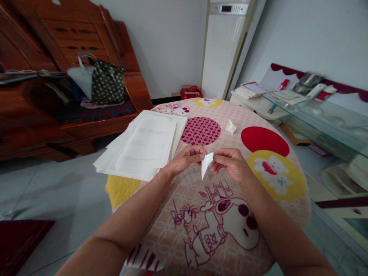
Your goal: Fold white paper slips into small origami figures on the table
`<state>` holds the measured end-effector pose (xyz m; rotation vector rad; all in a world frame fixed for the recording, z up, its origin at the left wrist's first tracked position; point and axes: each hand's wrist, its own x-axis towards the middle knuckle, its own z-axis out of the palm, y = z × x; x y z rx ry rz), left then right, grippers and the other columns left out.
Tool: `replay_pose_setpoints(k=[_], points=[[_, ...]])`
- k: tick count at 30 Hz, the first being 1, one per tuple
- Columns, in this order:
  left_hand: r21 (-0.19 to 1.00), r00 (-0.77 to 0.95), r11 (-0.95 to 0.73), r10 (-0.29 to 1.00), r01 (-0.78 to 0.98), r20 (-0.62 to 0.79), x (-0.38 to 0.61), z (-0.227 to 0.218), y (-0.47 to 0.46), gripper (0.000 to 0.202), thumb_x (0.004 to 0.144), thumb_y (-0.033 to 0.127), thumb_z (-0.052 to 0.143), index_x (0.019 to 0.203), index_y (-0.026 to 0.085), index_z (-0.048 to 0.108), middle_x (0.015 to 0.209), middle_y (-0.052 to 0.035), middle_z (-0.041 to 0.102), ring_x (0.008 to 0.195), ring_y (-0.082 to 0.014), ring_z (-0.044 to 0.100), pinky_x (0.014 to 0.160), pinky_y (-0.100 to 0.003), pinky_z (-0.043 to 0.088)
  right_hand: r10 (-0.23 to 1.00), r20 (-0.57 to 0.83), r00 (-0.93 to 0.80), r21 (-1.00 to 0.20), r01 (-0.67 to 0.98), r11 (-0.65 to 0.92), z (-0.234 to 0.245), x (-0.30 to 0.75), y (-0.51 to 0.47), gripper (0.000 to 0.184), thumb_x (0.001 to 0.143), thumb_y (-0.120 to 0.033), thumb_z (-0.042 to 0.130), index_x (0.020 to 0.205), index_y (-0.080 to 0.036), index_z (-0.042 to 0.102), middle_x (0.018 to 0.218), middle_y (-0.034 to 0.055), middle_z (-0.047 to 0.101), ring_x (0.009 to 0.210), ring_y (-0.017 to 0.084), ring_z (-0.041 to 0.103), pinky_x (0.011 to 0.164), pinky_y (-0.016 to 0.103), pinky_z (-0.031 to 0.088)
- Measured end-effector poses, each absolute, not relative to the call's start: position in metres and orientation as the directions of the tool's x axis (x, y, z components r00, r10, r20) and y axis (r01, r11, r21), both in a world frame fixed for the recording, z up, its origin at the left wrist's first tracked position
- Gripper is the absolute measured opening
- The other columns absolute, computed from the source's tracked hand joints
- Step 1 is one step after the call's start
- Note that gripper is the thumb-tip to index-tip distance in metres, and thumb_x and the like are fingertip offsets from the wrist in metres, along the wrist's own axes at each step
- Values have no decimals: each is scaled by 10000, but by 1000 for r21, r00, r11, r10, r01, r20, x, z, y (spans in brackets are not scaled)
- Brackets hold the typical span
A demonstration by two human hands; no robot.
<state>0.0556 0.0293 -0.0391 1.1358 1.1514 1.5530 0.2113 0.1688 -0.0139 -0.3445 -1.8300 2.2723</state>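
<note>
A small folded piece of white paper (206, 165) is held up between my two hands above the patterned tablecloth (178, 214). My left hand (189, 158) pinches its left edge between thumb and fingers. On the other side, my right hand (230, 161) grips the upper right corner with thumb and forefinger. The paper tapers to a point at the bottom. Beyond my right hand a small folded white paper piece (230, 126) rests on the cloth. A stack of printed white sheets (143, 143) lies to the left of my hands.
A carved wooden bench (86, 38) with a dark patterned bag (107, 82) stands at the left. To the right is a glass-topped stand (324, 119) with papers on it. A tall white air conditioner (222, 50) stands at the back, near a red item (191, 92).
</note>
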Motion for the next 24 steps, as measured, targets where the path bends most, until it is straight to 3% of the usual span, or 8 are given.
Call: replay_pose_setpoints(k=[5, 13, 18, 24], points=[[969, -278, -244, 934, -41, 223, 65, -37, 31, 352, 726, 349, 855, 917, 160, 628, 804, -15, 632, 703, -107, 565, 618, -217, 441, 349, -55, -936, -979, -19, -204, -20, 209, 169, 227, 720, -398, 809, 737, -181, 744, 616, 37, 715, 509, 147, 652, 493, 265, 551], [967, -348, -256, 907, -9, 237, 72, -39, 33, 302, 807, 334, 776, 980, 159, 600, 803, -24, 634, 680, -112, 587, 594, -235, 453, 394, -69, -917, -975, -21, -220, -21, 206, 169, 223, 698, -398, 804, 687, -193, 717, 557, 18, 683, 460, 140, 615, 449, 253, 514], [966, -398, -253, 882, 52, 252, 73, -39, 33, 257, 806, 328, 751, 852, 167, 556, 717, 16, 573, 606, -90, 536, 557, -223, 435, 416, -46, -908, -984, -30, -175, -22, 206, 167, 227, 706, -398, 804, 673, -194, 710, 548, 5, 662, 427, 121, 576, 409, 234, 464], [962, -389, -201, 884, 183, 259, 73, -36, 31, 243, 847, 355, 692, 785, 151, 575, 649, 4, 574, 568, -92, 520, 529, -222, 390, 433, 0, -901, -995, -43, -90, -27, 205, 168, 250, 741, -385, 791, 622, -195, 682, 536, -9, 631, 397, 99, 538, 380, 215, 407]])
